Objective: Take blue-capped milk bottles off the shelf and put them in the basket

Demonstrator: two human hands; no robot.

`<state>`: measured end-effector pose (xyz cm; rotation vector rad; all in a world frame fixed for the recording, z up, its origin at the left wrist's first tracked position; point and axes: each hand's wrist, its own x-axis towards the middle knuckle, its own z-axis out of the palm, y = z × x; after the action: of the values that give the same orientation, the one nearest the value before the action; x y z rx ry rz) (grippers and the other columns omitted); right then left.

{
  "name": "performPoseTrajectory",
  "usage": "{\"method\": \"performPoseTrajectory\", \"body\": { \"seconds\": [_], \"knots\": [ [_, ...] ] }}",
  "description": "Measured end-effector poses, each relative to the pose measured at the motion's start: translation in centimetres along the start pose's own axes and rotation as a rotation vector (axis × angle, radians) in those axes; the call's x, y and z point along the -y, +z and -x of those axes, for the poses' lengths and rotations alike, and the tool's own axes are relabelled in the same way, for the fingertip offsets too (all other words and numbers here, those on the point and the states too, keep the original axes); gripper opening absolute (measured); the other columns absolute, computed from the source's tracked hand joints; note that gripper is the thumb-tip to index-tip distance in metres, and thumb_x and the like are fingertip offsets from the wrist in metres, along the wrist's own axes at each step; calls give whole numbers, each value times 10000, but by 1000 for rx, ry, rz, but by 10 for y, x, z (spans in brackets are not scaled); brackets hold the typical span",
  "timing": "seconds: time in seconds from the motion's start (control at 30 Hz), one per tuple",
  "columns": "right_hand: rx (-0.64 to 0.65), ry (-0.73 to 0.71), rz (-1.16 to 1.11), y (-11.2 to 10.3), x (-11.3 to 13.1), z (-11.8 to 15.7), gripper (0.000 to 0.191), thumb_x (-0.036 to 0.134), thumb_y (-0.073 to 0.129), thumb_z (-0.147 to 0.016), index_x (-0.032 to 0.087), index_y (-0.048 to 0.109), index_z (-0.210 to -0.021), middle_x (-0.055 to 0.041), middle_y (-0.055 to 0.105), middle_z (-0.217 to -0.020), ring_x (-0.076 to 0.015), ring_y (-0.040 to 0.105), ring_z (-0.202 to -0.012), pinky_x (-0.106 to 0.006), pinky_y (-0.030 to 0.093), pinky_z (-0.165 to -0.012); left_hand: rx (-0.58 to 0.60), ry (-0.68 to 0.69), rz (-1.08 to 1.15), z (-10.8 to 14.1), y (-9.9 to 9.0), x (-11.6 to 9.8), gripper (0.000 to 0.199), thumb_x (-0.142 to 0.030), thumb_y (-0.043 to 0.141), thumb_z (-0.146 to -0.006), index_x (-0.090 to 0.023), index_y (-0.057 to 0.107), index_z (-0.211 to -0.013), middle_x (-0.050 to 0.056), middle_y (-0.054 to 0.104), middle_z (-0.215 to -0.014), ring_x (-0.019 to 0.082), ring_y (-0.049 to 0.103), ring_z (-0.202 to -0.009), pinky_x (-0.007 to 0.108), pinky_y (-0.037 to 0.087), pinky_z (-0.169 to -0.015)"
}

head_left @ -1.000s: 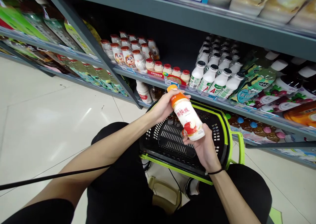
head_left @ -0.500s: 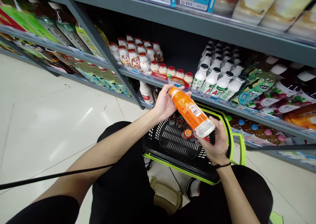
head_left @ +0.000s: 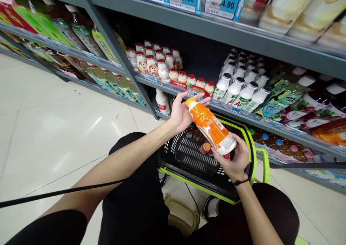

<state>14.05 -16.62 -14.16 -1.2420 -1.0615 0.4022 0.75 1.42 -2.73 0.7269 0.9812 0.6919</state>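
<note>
An orange bottle with a white base [head_left: 212,127] is tilted above a black basket with a lime-green rim [head_left: 189,187]. My right hand [head_left: 234,157] grips its base end, thumb below and fingers behind. At the orange cap, my left hand [head_left: 183,112] has its fingers spread, with the cap end resting against the palm side. Under the bottle, inside the basket, are a small bottle with an orange cap [head_left: 206,147] and several small dark bottles [head_left: 193,132], partly hidden.
Ahead runs a grey shelf [head_left: 173,18] with red-capped white bottles [head_left: 152,65], a red multipack [head_left: 190,83] and black-capped white bottles [head_left: 234,90]. A beige stool [head_left: 181,216] is between my legs. A black cord [head_left: 62,192] crosses my left forearm.
The bottle has rolled in my hands, so its barcode faces further to the right and more of the front print shows. The view has shifted slightly, moving the shelves down and right.
</note>
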Motion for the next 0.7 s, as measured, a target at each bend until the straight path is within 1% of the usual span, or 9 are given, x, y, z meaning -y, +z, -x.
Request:
{"method": "performPoseTrajectory", "body": {
  "seconds": [0.1, 0.17, 0.23, 0.3, 0.37, 0.47, 0.53, 0.6, 0.7],
  "knots": [
    [-70, 358, -186, 11, 12, 5, 743, 337, 827, -799, 189, 464, -1430, -135, 664, -1176, -257, 724, -1009, -401, 654, -825, 40, 7, 5, 1, 0, -3, 715, -583, 447, -892, -135, 548, -1440, 136, 596, -1482, 350, 487, -1439, 552, 392, -1181],
    [-91, 550, -299, 14, 18, 6, 635, 402, 759, -845, 180, 494, -1378, -130, 676, -1135, -236, 729, -922, -353, 655, -726, 67, 4, 13, 2, 2, -5, 700, -554, 428, -907, -129, 534, -1452, 136, 585, -1494, 341, 488, -1439, 552, 380, -1187],
    [-100, 678, -390, 15, 20, 7, 539, 483, 684, -878, 186, 537, -1303, -108, 688, -1069, -197, 711, -734, -296, 615, -548, 90, -1, -2, 5, 6, -5, 668, -495, 429, -913, -121, 522, -1459, 141, 591, -1487, 336, 507, -1424, 554, 373, -1189],
    [-79, 780, -467, 15, 19, 8, 489, 569, 588, -907, 197, 579, -1225, -57, 692, -911, -145, 617, -511, -251, 503, -382, 124, 6, -44, 8, 10, -2, 637, -424, 462, -904, -118, 514, -1460, 151, 614, -1458, 334, 541, -1391, 554, 374, -1185],
    [-21, 906, -565, 15, 17, 9, 525, 649, 446, -936, 197, 608, -1149, -6, 657, -705, -133, 527, -384, -239, 409, -310, 168, 44, -100, 9, 12, 3, 609, -402, 493, -908, -124, 519, -1449, 161, 650, -1408, 334, 586, -1340, 546, 391, -1170],
    [62, 1113, -719, 17, 15, 2, 657, 730, 306, -920, 166, 635, -984, -3, 597, -518, -157, 506, -341, -229, 337, -279, 189, 108, -230, 4, 6, 10, 573, -451, 529, -936, -160, 533, -1429, 152, 696, -1324, 327, 650, -1245, 520, 453, -1112],
    [112, 1196, -786, 16, 12, -5, 673, 745, 313, -901, 155, 635, -895, -24, 602, -504, -152, 502, -343, -223, 335, -288, 127, 155, -403, -2, -3, 11, 549, -484, 564, -945, -185, 554, -1405, 132, 725, -1250, 303, 698, -1145, 470, 516, -1031],
    [166, 1245, -814, 14, 9, -13, 635, 712, 343, -911, 150, 636, -873, -35, 621, -531, -142, 515, -370, -213, 365, -319, 63, 199, -668, -8, -13, 9, 532, -531, 577, -955, -208, 587, -1378, 103, 749, -1140, 255, 745, -950, 395, 572, -887],
    [202, 1305, -804, 9, 2, -17, 588, 649, 315, -947, 157, 627, -866, -27, 610, -541, -132, 518, -397, -199, 373, -350, 76, 169, -1010, -13, -24, 3, 539, -618, 533, -962, -219, 638, -1308, 55, 746, -860, 173, 685, -574, 297, 537, -581]
  ]
}}
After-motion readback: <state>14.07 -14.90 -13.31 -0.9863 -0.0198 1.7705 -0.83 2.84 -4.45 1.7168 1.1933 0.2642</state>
